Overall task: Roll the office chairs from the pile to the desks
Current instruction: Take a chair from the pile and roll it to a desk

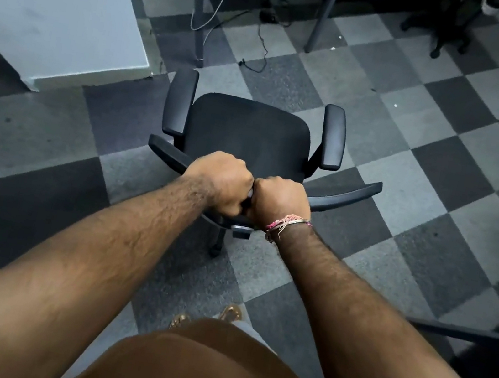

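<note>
Office chair (249, 131) backrest top hidden, L hand (221, 182), R hand (281, 199) gripping

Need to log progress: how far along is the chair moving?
Done: can't tell. In hand: left hand and right hand grip the backrest top of one office chair on open carpet. Left: reaching the desk legs ahead; another chair sits beyond.

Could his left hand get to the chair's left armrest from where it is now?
Probably yes. The left hand grips the top of the chair's backrest, and the left armrest lies just ahead with nothing between them. He would have to let go first.
</note>
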A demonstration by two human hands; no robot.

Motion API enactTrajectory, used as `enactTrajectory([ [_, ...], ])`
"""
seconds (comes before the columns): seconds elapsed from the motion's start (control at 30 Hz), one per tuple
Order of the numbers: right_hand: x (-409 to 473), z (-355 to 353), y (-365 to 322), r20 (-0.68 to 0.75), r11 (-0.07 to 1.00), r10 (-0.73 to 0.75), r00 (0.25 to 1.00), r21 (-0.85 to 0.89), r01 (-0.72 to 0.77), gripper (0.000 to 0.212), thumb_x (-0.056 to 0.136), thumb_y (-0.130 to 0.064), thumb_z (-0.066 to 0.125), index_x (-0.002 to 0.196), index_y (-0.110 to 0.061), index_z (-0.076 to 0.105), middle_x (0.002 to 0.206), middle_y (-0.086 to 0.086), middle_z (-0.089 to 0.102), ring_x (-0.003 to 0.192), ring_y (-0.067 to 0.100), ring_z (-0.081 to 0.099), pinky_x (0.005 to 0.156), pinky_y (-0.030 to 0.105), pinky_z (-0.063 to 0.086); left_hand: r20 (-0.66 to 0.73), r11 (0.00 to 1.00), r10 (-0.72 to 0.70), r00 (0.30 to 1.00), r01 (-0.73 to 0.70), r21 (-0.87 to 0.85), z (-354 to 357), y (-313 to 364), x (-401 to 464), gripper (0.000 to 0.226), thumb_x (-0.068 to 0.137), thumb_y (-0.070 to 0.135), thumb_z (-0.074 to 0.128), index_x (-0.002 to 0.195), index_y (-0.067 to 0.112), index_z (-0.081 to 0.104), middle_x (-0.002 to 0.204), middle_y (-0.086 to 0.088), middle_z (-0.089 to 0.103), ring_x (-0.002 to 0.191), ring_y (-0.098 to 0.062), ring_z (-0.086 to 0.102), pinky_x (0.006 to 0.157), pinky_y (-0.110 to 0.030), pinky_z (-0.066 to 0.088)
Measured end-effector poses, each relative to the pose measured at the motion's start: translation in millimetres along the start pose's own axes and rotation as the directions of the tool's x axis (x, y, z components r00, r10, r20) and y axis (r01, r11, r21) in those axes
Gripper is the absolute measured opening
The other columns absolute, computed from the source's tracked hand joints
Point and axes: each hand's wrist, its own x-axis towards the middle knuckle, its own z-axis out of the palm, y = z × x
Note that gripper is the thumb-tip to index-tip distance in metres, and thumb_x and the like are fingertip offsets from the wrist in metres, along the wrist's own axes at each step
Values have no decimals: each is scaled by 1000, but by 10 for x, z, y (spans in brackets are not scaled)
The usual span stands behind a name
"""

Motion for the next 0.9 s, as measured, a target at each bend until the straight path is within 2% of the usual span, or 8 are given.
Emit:
enactTrajectory([
  [0.13,218,-8,159,-30,1000,27,999,14,-27,26,82,-44,57,83,-21,66,85,2,70,77,29,69,59,30,37,2,999,42,999,-42,18,-74,-158,295,27,85,49,53,76,26,61,77,6,66,69,-22,64,67,-37,58],
  [0.3,640,-14,449,-34,994,101,994,34,-100,24,82,-45,56,81,-22,65,82,0,69,75,27,68,59,29,36,-5,994,89,996,-89,63,-201,-397,844,27,86,49,53,71,27,53,75,6,63,66,-21,58,61,-34,52],
  [0.4,945,-28,732,-52,990,140,989,36,-138,22,81,-45,56,80,-24,63,81,-1,68,73,26,68,58,29,37,-1,992,100,995,-100,77,-321,-521,1264,24,85,47,54,75,26,59,76,6,64,69,-21,61,61,-34,52],
  [0.63,1749,-85,1495,-56,976,208,977,78,-203,15,83,-36,57,75,-27,48,82,-2,69,74,26,68,58,30,37,-7,996,49,999,-49,69,-664,-776,2323,17,83,44,57,80,27,60,84,3,68,79,-24,68,65,-35,53],
  [0.77,2150,-90,1913,-45,973,214,976,93,-209,10,84,-33,57,78,-26,54,83,-2,70,75,25,68,58,30,36,2,998,5,1000,-5,64,-818,-886,2857,20,83,44,58,88,27,66,87,3,70,83,-25,69,70,-36,56],
  [0.9,2540,-117,2371,-58,968,242,969,89,-236,16,84,-33,57,75,-26,46,82,-2,69,74,25,68,57,29,36,-2,999,-10,1000,10,49,-997,-994,3439,22,85,46,58,93,27,68,89,3,70,85,-25,70,75,-38,58],
])
